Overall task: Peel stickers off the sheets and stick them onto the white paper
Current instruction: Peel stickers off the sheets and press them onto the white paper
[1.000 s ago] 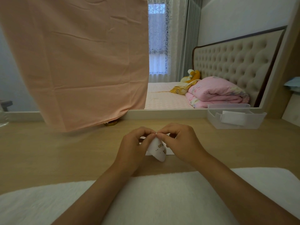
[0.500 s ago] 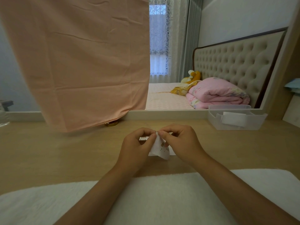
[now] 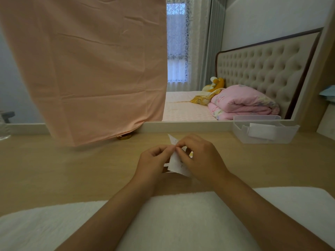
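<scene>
Step in hand: I judge this to be the peel itself, a sticker being worked loose from its backing; nothing has yet been carried to the paper.
Left hand: thumb and forefinger are drawn together and pinch the upper edge of the sticker sheet; the other fingers are curled beneath.
Right hand: fingers are curled, with the tips nipping the same edge just beside the left fingertips. Whether they have the sticker or only the backing I cannot tell.
Sticker sheet: held between both hands just above the desk, bent and creased, with one corner standing up behind the knuckles. The printed marks are too small to read.
White paper: I cannot pick it out with certainty; the hands cover that part of the desk.
Surroundings: a white towel lies under the forearms, a clear plastic tray stands well apart to the right, and a pink cloth hangs at the back left.
Next move, as I judge it: part the two pinches slowly so the sticker lifts whole, then lower it flat onto the paper.
Risk: the creased sheet may tear, or the sticker may fold on itself.
</scene>
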`<state>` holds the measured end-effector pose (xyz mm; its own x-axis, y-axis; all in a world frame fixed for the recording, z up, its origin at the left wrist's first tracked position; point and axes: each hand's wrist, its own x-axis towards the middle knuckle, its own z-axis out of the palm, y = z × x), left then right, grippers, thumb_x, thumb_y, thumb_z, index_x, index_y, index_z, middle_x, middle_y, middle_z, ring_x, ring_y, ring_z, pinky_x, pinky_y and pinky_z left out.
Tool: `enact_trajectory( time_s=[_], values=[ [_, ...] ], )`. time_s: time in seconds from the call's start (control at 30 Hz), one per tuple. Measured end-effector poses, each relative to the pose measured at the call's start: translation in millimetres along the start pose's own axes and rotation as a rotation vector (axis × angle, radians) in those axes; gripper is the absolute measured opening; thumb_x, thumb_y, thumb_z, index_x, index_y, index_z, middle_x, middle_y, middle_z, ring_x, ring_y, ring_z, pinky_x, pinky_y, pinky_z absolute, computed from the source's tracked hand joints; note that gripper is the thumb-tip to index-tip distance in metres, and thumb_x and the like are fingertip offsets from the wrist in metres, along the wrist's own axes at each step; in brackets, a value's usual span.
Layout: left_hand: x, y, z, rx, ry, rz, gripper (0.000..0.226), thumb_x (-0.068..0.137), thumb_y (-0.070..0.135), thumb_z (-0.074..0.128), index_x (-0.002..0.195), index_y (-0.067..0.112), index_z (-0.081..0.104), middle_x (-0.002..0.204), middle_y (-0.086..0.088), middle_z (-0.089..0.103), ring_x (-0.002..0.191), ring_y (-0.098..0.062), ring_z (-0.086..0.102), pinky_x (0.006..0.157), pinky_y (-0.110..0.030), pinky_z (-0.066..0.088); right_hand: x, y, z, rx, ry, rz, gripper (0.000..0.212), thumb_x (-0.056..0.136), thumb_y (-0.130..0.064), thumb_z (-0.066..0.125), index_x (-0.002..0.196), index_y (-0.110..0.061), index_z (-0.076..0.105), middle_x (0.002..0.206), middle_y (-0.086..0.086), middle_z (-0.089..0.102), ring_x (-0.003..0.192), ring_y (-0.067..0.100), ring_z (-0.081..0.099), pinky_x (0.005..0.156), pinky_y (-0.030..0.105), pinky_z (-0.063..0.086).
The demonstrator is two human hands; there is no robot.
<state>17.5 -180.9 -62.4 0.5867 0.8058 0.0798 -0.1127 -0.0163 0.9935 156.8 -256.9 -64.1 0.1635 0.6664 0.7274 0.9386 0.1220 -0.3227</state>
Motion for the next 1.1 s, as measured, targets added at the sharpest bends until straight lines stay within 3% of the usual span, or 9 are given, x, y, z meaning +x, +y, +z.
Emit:
enact_trajectory(
  time_s=[0.1, 0.23, 0.37, 0.53, 0.73, 0.9, 1.1],
  values=[
    [0.4, 1.3, -1.9, -0.052, 0.001, -0.054, 0.017, 0.096, 0.028, 0.064, 0.101, 0.021, 0.08, 0.099, 0.002, 0.078, 0.094, -0.015, 0.074, 0.076, -0.032, 0.059, 0.5, 0.5, 2.0, -0.068, -0.006, -0.032, 0.009, 0.092, -0.024, 0.072, 0.098, -0.018, 0.073, 0.097, -0.004, 0.068, 0.08, 0.001, 0.052, 0.072, 0.005, 0.038],
    [1.3, 0.4, -3.2, -0.105, -0.021, -0.124, 0.02, 0.096, 0.03, 0.063, 0.103, 0.02, 0.079, 0.102, -0.001, 0.077, 0.1, -0.02, 0.072, 0.08, -0.035, 0.061, 2.3, -4.8, 2.4, -0.066, -0.031, 0.012, 0.01, 0.092, -0.023, 0.07, 0.1, -0.017, 0.072, 0.096, -0.002, 0.066, 0.081, 0.006, 0.054, 0.071, 0.01, 0.037],
    [4.2, -2.0, -4.8, -0.149, -0.047, -0.194, 0.022, 0.096, 0.031, 0.062, 0.107, 0.018, 0.077, 0.106, -0.005, 0.076, 0.105, -0.026, 0.07, 0.093, -0.045, 0.058, 2.9, -6.5, 4.5, 0.009, -0.053, 0.115, 0.008, 0.095, -0.025, 0.066, 0.1, -0.022, 0.071, 0.091, -0.012, 0.062, 0.077, 0.003, 0.054, 0.069, 0.012, 0.039],
    [5.9, -3.1, -6.9, -0.22, -0.121, -0.225, 0.024, 0.097, 0.03, 0.063, 0.114, 0.017, 0.074, 0.111, -0.005, 0.076, 0.105, -0.024, 0.071, 0.092, -0.042, 0.058, 3.8, -7.3, 3.3, 0.175, -0.024, 0.211, 0.007, 0.093, -0.022, 0.069, 0.094, -0.019, 0.076, 0.089, -0.013, 0.068, 0.082, -0.002, 0.058, 0.069, 0.01, 0.043],
    [4.8, -4.2, -8.1, -0.039, -0.037, -0.099, 0.018, 0.096, 0.029, 0.066, 0.102, 0.019, 0.079, 0.103, -0.002, 0.077, 0.098, -0.021, 0.074, 0.085, -0.041, 0.061, 2.2, -6.3, 1.5, 0.229, -0.042, 0.292, 0.011, 0.089, -0.03, 0.075, 0.097, -0.023, 0.079, 0.091, -0.014, 0.072, 0.076, -0.007, 0.059, 0.068, 0.01, 0.044],
    [2.4, -0.6, -5.8, 0.062, -0.02, 0.008, 0.018, 0.098, 0.026, 0.062, 0.101, 0.019, 0.078, 0.099, 0.001, 0.077, 0.095, -0.019, 0.073, 0.085, -0.045, 0.061, 1.9, -1.4, 0.0, 0.13, -0.029, 0.266, 0.013, 0.09, -0.031, 0.073, 0.101, -0.027, 0.08, 0.096, -0.013, 0.075, 0.08, 0.004, 0.065, 0.074, 0.031, 0.058],
    [2.5, -3.4, -1.5, 0.103, 0.027, 0.107, 0.014, 0.097, 0.02, 0.063, 0.098, 0.016, 0.076, 0.088, 0.007, 0.075, 0.079, -0.004, 0.071, 0.077, -0.036, 0.062, 2.6, -3.7, -0.8, 0.112, -0.025, 0.259, 0.013, 0.092, -0.031, 0.07, 0.101, -0.026, 0.077, 0.094, -0.014, 0.071, 0.078, 0.003, 0.061, 0.071, 0.028, 0.057]
  ],
)
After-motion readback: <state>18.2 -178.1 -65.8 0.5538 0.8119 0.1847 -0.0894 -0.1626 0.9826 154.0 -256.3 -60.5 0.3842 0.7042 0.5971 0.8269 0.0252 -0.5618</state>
